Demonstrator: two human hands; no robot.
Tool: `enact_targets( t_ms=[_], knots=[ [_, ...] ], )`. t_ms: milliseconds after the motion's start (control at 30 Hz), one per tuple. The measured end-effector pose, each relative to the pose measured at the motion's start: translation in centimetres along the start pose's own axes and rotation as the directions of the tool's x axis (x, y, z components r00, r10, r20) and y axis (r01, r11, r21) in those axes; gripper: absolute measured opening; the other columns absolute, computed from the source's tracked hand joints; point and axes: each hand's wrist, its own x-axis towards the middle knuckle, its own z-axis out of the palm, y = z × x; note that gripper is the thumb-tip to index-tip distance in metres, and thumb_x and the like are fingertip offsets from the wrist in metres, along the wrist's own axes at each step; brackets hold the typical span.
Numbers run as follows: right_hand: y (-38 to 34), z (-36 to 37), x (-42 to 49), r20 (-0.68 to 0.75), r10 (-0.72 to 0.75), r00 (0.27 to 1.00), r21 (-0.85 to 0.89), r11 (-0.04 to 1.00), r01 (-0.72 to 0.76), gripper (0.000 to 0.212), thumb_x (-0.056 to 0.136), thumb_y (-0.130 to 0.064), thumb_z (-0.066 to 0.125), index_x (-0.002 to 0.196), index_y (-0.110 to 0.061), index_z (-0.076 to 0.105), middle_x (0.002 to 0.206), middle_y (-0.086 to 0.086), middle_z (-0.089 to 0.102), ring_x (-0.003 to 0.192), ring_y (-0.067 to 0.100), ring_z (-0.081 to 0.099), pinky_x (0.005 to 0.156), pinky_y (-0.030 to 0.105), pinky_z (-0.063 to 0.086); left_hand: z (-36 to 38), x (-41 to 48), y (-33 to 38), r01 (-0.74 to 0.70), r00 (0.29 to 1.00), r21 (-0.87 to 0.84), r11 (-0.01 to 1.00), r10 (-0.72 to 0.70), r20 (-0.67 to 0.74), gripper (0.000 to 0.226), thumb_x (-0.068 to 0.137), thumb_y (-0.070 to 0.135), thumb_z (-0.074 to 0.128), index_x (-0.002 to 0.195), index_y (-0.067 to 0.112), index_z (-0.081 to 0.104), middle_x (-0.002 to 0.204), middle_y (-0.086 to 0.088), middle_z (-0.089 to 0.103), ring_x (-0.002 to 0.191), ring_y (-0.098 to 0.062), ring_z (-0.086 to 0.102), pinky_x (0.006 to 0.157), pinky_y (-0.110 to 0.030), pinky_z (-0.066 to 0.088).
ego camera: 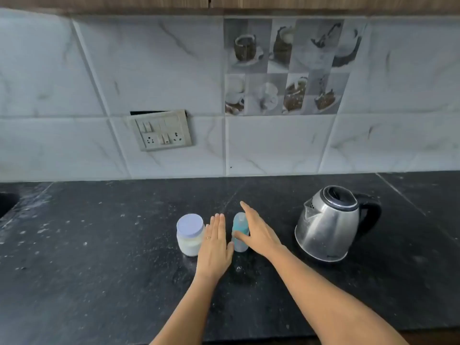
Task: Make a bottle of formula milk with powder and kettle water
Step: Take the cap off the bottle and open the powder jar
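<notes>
- A switch plate (161,130) with two sockets hangs slightly askew on the marble-patterned wall tiles, above the left half of the black, speckled worktop (99,270).
- A clear jar (188,241) of white powder stands upright on the worktop left of centre, its pale lilac lid (189,225) on.
- The left hand (215,247) is held flat just right of the jar, fingers straight and pressed together, holding nothing. A ring shows on one finger. Its edge overlaps the jar's right side in this view, and its thumb points toward the bottle.
- A small, clear, blue-tinted feeding bottle (240,245) stands upright at the centre of the worktop, between the two hands, with its cap on.
- The right hand (258,235) reaches in from the right, spread wide, with fingers straight above and beyond the bottle. The thumb lies across the bottle's front and appears to touch it, though motion blur leaves the contact uncertain.
- A steel electric kettle (331,225) with a black handle sits well to the right of the bottle, lid closed and spout facing left.
- A decorative tile (286,68) printed with cups is set in the wall above the kettle.
</notes>
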Motion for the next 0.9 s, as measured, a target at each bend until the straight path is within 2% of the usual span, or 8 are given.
enact_targets(
  t_ms=[100,200,367,533,600,700,800,900],
  knots=[
    [-0.2,0.2,0.7,-0.019,0.020,1.000,-0.083,0.996,-0.021,0.065,0.092,-0.033,0.061,0.147,-0.023,0.026,0.143,0.008,0.045,0.123,0.025,0.053,0.095,0.040,0.049,0.8,-0.8,-0.3,0.055,0.995,-0.054,0.997,-0.051,0.083,0.076,0.099,0.030,0.046,0.152,0.008,-0.003,0.161,-0.006,-0.001,0.140,-0.007,-0.016,0.115,-0.021,-0.011],
    [-0.3,0.1,1.0,-0.043,0.031,0.999,-0.097,0.995,-0.035,0.046,0.092,-0.031,0.060,0.132,-0.022,0.038,0.126,0.006,0.053,0.108,0.023,0.058,0.086,0.038,0.053,1.3,-1.6,0.0,0.123,0.987,-0.136,0.983,-0.106,0.122,0.081,0.097,0.033,0.052,0.153,0.010,-0.002,0.162,-0.003,0.000,0.146,-0.011,-0.008,0.119,-0.026,-0.002],
    [-0.3,-0.4,-0.2,-0.107,-0.020,0.994,-0.054,0.998,0.014,0.045,0.088,-0.036,0.064,0.126,-0.025,0.044,0.120,0.000,0.056,0.100,0.018,0.059,0.082,0.038,0.053,1.8,-1.9,0.5,0.201,0.977,-0.325,0.924,-0.164,0.139,0.087,0.090,0.036,0.063,0.154,0.015,0.007,0.161,0.003,0.009,0.148,-0.012,0.004,0.119,-0.027,0.007],
    [-0.7,0.0,-3.6,-0.084,-0.054,0.995,-0.039,0.998,0.051,0.044,0.086,-0.037,0.064,0.124,-0.028,0.045,0.116,-0.007,0.057,0.097,0.013,0.056,0.079,0.034,0.052,2.0,-2.5,1.3,0.352,0.936,-0.563,0.748,-0.291,0.198,0.092,0.076,0.042,0.073,0.152,0.027,0.023,0.155,0.008,0.032,0.144,-0.013,0.022,0.115,-0.037,0.028],
    [-0.9,0.3,-4.8,-0.051,-0.063,0.997,-0.061,0.996,0.060,0.043,0.086,-0.037,0.064,0.124,-0.030,0.045,0.115,-0.007,0.056,0.096,0.012,0.056,0.077,0.032,0.051,2.1,-3.1,1.7,0.355,0.933,-0.618,0.701,-0.310,0.184,0.079,0.075,0.036,0.074,0.144,0.029,0.038,0.142,0.011,0.048,0.134,-0.008,0.039,0.108,-0.031,0.038],
    [-1.1,0.7,-6.2,-0.002,-0.063,0.998,-0.066,0.996,0.063,0.044,0.086,-0.033,0.063,0.125,-0.028,0.044,0.117,-0.005,0.054,0.097,0.012,0.056,0.077,0.032,0.052,2.2,-4.0,2.3,0.354,0.933,-0.643,0.679,-0.309,0.187,0.047,0.078,0.019,0.071,0.118,0.037,0.055,0.108,0.011,0.067,0.098,-0.006,0.062,0.076,-0.012,0.048],
    [-1.4,0.7,-6.7,0.050,-0.040,0.998,-0.059,0.997,0.043,0.045,0.087,-0.034,0.064,0.126,-0.025,0.042,0.119,-0.002,0.051,0.098,0.013,0.055,0.077,0.031,0.052,2.2,-4.4,2.6,0.340,0.938,-0.673,0.657,-0.292,0.189,0.045,0.079,0.012,0.069,0.115,0.035,0.057,0.099,0.011,0.067,0.089,0.002,0.062,0.067,-0.009,0.045],
    [-2.1,0.4,-6.3,0.094,-0.016,0.995,-0.244,0.969,0.039,0.057,0.084,-0.052,0.062,0.126,-0.020,0.040,0.112,0.002,0.049,0.093,0.019,0.055,0.070,0.031,0.048,2.1,-4.4,2.9,0.366,0.929,-0.695,0.619,-0.294,0.227,0.040,0.081,0.008,0.066,0.117,0.023,0.060,0.095,0.009,0.066,0.083,0.011,0.061,0.060,-0.008,0.046]
  ],
)
